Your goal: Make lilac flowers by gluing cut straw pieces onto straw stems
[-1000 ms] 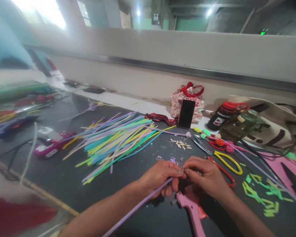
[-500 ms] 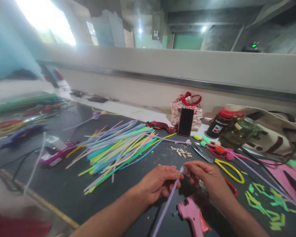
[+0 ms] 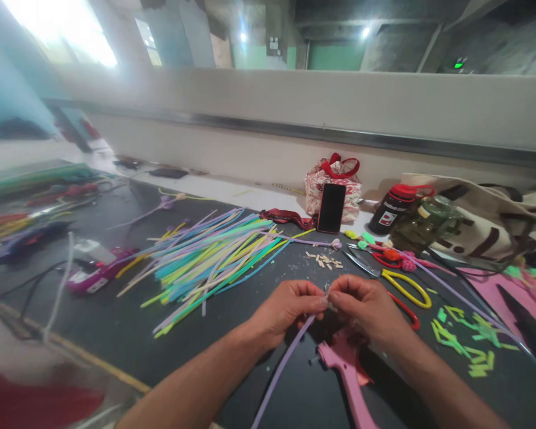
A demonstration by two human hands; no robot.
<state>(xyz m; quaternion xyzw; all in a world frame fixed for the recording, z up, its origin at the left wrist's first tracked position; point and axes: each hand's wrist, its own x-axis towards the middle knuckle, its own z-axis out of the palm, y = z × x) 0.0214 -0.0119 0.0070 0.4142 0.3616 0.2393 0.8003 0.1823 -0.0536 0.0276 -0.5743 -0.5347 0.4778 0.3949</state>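
Observation:
A light purple pipe cleaner [image 3: 282,370] runs up from the bottom edge into my left hand [image 3: 288,310], whose thumb and fingers pinch it near its upper end. My right hand [image 3: 364,304] meets the left one there, its thumb and forefinger closed on the same tip. Between the fingertips shows a small pale bit at the end of the stem, too small and partly covered to make out. Below my hands lies a pink glue gun [image 3: 346,369], partly hidden by the right hand. Scissors with yellow and red handles [image 3: 408,289] rest just beyond my right hand.
Many-coloured pipe cleaners [image 3: 214,262] lie in a heap on the left. Short beige pieces [image 3: 324,260] and green cut pieces [image 3: 462,339] are scattered about. A phone [image 3: 331,207] leans on a patterned bag; a black bottle [image 3: 390,210] stands beside it. A purple glue gun [image 3: 96,271] sits left.
My fingertips have come closer together and now cover more of the stem's tip. The stem's lower part slants further left. The whole view has shifted slightly.

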